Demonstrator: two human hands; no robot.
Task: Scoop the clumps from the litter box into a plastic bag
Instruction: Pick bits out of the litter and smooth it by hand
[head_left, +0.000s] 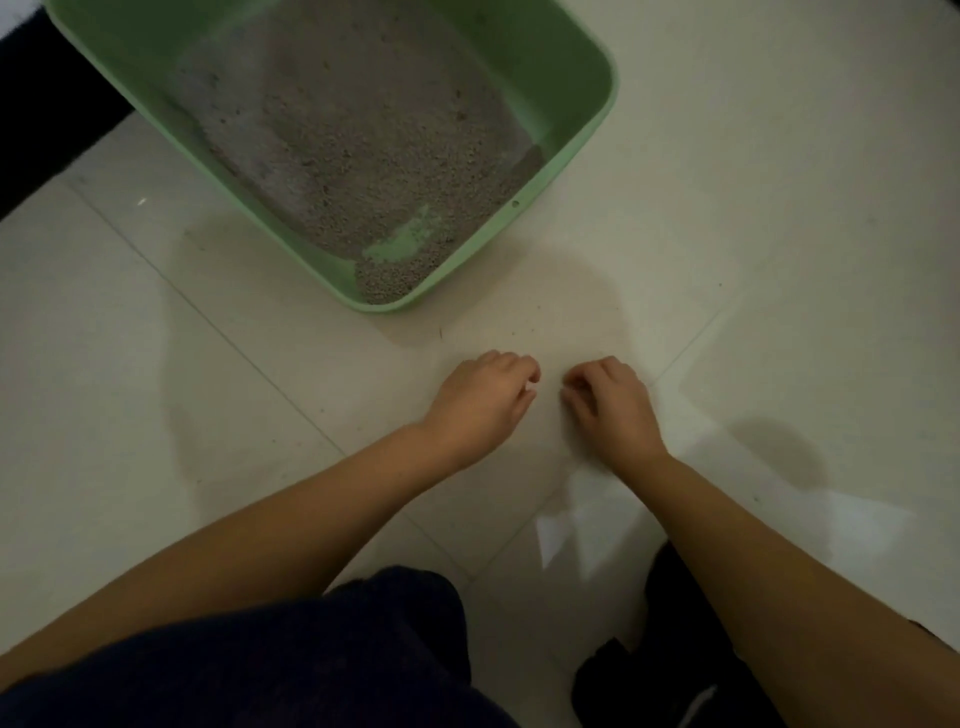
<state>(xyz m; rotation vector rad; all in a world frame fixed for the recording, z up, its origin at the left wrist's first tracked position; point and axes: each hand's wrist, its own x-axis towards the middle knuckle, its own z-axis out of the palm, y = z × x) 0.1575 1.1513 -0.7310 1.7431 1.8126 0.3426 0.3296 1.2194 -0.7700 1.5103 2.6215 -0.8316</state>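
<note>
Here, the green litter box (566, 67) fills the upper middle of the frame on the pale tiled floor (779, 260), grey litter (353, 135) inside it. Lower down at centre, the left hand (480, 408) and right hand (610, 402) sit just beside each other, fingers curled; whether either grip pinches something I cannot tell.
</note>
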